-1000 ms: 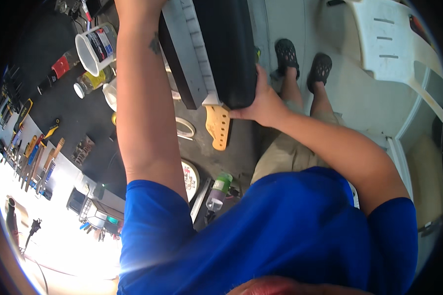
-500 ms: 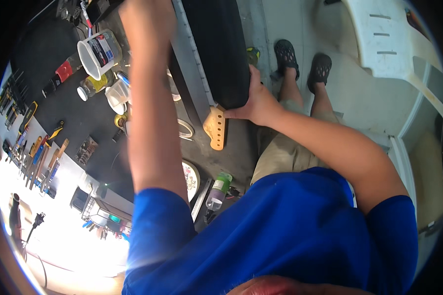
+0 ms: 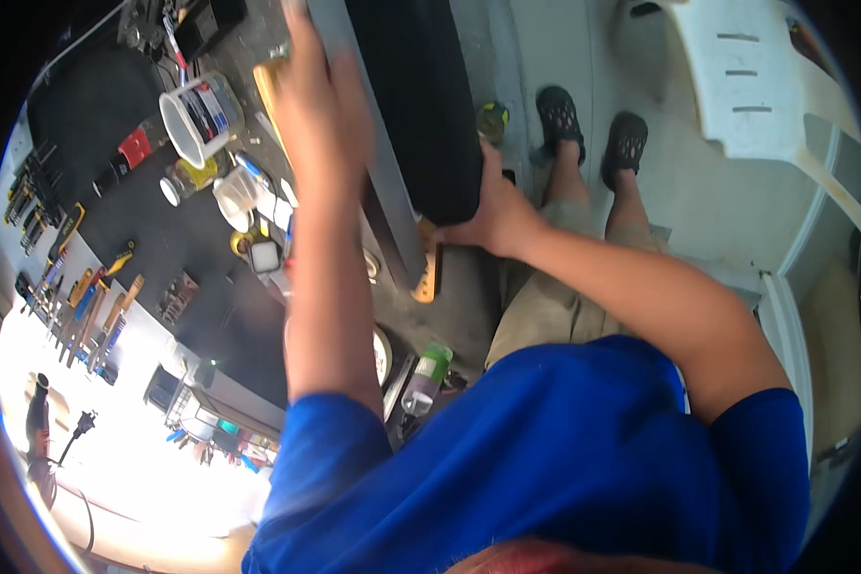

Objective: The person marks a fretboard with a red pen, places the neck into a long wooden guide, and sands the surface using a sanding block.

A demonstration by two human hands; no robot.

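Note:
A long black padded block [image 3: 421, 105] runs from the top edge down toward me, with a grey bar [image 3: 378, 124] along its left side. A wooden guitar headstock [image 3: 429, 279] sticks out at the near end, partly hidden by the bar. My right hand [image 3: 502, 210] wraps round the block's near right corner, its thumb close to the headstock. My left hand [image 3: 330, 124] lies against the bar's left side. One finger stretches forward; the others are blurred, so their grip is unclear. A yellowish wooden piece [image 3: 266, 91] shows beside that hand.
On the dark bench stand a white tub [image 3: 196, 120], a jar with a yellow label [image 3: 187, 180] and a green-labelled bottle [image 3: 426, 378]. Hand tools [image 3: 86, 306] line the left. A white plastic chair [image 3: 746, 86] stands on the floor at right.
The left hand has come back toward me and right, beside the grey bar. Bar and block have tilted, hiding the pale marked edge and more of the headstock. The right hand keeps its hold.

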